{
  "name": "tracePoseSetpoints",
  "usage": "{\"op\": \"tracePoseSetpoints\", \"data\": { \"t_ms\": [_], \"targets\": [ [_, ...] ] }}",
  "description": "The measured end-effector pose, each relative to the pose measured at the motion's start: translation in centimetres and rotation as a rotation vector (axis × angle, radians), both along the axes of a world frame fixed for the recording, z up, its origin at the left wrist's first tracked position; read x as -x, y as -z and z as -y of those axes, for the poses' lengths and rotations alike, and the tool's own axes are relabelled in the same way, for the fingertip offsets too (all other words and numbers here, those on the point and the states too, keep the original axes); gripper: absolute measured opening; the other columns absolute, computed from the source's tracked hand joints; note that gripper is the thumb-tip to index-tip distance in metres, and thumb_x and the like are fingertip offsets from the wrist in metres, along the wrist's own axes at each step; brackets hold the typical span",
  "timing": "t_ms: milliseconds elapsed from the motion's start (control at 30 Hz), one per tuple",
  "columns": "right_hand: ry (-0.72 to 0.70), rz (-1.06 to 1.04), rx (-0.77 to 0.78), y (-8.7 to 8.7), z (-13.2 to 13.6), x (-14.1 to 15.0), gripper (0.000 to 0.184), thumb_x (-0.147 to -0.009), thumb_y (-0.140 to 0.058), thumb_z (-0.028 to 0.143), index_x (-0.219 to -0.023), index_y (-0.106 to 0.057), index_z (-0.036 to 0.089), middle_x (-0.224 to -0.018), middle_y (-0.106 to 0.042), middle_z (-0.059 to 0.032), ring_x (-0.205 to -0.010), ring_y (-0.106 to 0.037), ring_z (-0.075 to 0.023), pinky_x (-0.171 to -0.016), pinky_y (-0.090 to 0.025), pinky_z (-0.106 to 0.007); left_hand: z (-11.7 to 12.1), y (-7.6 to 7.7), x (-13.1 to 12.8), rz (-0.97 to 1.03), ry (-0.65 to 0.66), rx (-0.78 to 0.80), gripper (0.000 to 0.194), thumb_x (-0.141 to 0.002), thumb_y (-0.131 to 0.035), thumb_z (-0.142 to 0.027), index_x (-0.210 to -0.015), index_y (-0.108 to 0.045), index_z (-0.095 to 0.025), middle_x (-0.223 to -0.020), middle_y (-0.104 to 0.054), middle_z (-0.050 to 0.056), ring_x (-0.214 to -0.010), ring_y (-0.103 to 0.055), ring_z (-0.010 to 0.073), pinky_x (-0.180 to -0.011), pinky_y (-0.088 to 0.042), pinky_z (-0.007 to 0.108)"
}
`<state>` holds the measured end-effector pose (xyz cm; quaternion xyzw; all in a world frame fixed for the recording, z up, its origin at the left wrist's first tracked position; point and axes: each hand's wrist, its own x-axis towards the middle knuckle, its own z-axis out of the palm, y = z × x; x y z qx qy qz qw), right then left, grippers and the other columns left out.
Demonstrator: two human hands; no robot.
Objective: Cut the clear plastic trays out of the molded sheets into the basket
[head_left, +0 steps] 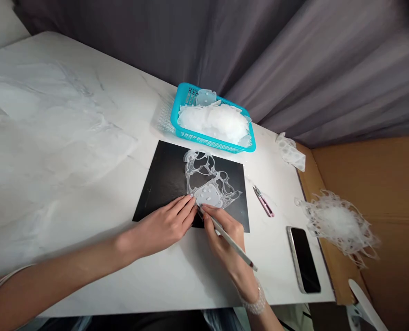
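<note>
Your 2 hands are close together over a black mat (166, 184) on the white desk (187, 276). Your left hand (173, 219) lies flat, its fingers long and side by side, with the tips at the near left edge of the clear plastic piece (208, 196). It rests there and is not curled around anything. Your right hand (225, 230) grips 1 thin tool (234, 247), the way you hold a pencil. The tool's back end leans toward you and to the right. Its tip is down by the near edge of the plastic piece, but it is too small to tell if it touches.

The plastic piece sits on the mat, in front of your fingers. It has little bumps on it. A curly, see-through frame (204, 154) spreads out behind it and to its right, on the mat too.

Just past the mat is a blue basket (211, 143), with a big heap of white pieces (221, 122) in it. To the right of the mat lie small pink snips (264, 201), and nearer to you is a phone (305, 259) with a dark screen. At the right, a tangle of clear scraps (338, 225) is at the cardboard box (370, 174). See-through plastic sheets (53, 124) cover the left part of the desk.
</note>
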<state>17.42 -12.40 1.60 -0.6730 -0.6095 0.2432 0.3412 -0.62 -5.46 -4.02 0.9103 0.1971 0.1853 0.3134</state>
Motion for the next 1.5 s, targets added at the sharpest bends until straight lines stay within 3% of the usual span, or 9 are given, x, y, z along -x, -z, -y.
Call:
{"op": "tracePoseSetpoints", "data": {
  "t_ms": [367,500,667,833,1000,1167,1267,1400,1500],
  "targets": [
    [-0.120,0.232,-0.145,1.1,-0.4,0.7,0.024,-0.098,-0.045,0.012,-0.106,-0.066,0.021,-0.098,-0.070,-0.0108,-0.086,-0.070,-0.0217,-0.079,-0.060,-0.037,0.1,-0.4,-0.1,0.003,0.002,0.039,0.051,-0.096,-0.031,-0.005,-0.143,-0.049,-0.012,-0.154,-0.039,0.016,-0.149,-0.023,0.0305,-0.122,-0.025,0.053],
    [-0.148,0.278,-0.157,1.0,1.2,0.3,0.026,-0.097,-0.045,0.009,-0.112,-0.062,0.020,-0.098,-0.068,-0.0111,-0.105,-0.069,-0.0260,-0.084,-0.061,-0.040,0.1,-0.4,-0.2,-0.053,0.006,-0.018,0.050,-0.096,-0.028,-0.004,-0.142,-0.048,-0.005,-0.153,-0.040,0.021,-0.149,-0.022,0.0312,-0.123,-0.024,0.051],
    [-0.226,0.339,-0.147,1.5,2.2,-0.7,0.031,-0.098,-0.045,0.008,-0.121,-0.058,0.022,-0.099,-0.068,-0.0099,-0.119,-0.062,-0.0275,-0.096,-0.058,-0.046,0.0,-0.5,-0.1,-0.072,0.018,-0.101,0.051,-0.096,-0.030,-0.003,-0.143,-0.047,-0.008,-0.153,-0.043,0.019,-0.149,-0.024,0.0307,-0.122,-0.026,0.050],
    [-0.260,0.408,-0.173,2.2,0.6,-1.0,0.028,-0.099,-0.045,0.009,-0.120,-0.060,0.019,-0.109,-0.067,-0.0135,-0.111,-0.066,-0.0259,-0.095,-0.058,-0.043,0.0,-0.6,0.0,-0.063,0.018,-0.254,0.045,-0.094,-0.035,-0.001,-0.132,-0.058,-0.008,-0.146,-0.052,0.019,-0.146,-0.033,0.0324,-0.120,-0.030,0.048],
    [-0.238,0.429,-0.192,3.4,0.3,-1.0,0.030,-0.099,-0.045,0.011,-0.126,-0.058,0.014,-0.125,-0.065,-0.0184,-0.120,-0.062,-0.0281,-0.100,-0.055,-0.047,0.0,-0.4,0.0,-0.170,0.041,-0.598,0.033,-0.094,-0.047,-0.007,-0.120,-0.067,-0.009,-0.137,-0.060,0.017,-0.136,-0.047,0.0359,-0.117,-0.033,0.052],
    [-0.252,0.446,-0.179,3.6,-0.1,-1.2,0.039,-0.099,-0.043,0.012,-0.137,-0.053,0.015,-0.132,-0.064,-0.0149,-0.124,-0.057,-0.0273,-0.104,-0.052,-0.048,-0.3,-0.9,0.1,-0.247,0.081,-0.792,0.032,-0.095,-0.048,-0.016,-0.120,-0.068,-0.009,-0.134,-0.061,0.015,-0.130,-0.052,0.0372,-0.113,-0.038,0.053],
    [-0.282,0.489,-0.203,3.2,-0.4,-1.2,0.039,-0.099,-0.044,0.011,-0.137,-0.055,0.013,-0.129,-0.066,-0.0148,-0.121,-0.057,-0.0278,-0.101,-0.054,-0.045,-0.3,-1.3,0.0,-0.247,0.087,-0.781,0.037,-0.095,-0.049,-0.016,-0.128,-0.063,-0.009,-0.131,-0.062,0.015,-0.129,-0.052,0.0373,-0.112,-0.038,0.053],
    [-0.349,0.501,-0.158,2.5,-0.6,-0.7,0.037,-0.100,-0.044,0.013,-0.134,-0.058,0.012,-0.127,-0.067,-0.0177,-0.117,-0.059,-0.0291,-0.095,-0.056,-0.045,-0.3,-1.1,-0.1,-0.208,0.072,-0.712,0.029,-0.097,-0.051,-0.021,-0.119,-0.069,-0.012,-0.123,-0.067,0.013,-0.127,-0.055,0.0358,-0.115,-0.033,0.055],
    [-0.288,0.213,-0.126,2.3,-1.0,-1.6,0.033,-0.100,-0.044,0.015,-0.124,-0.066,0.017,-0.118,-0.071,-0.0139,-0.106,-0.065,-0.0248,-0.092,-0.057,-0.043,-0.6,-0.6,-0.2,-0.171,0.033,-0.636,0.035,-0.099,-0.051,-0.029,-0.128,-0.064,-0.014,-0.127,-0.067,0.012,-0.130,-0.053,0.0329,-0.119,-0.028,0.054]
  ]
}}
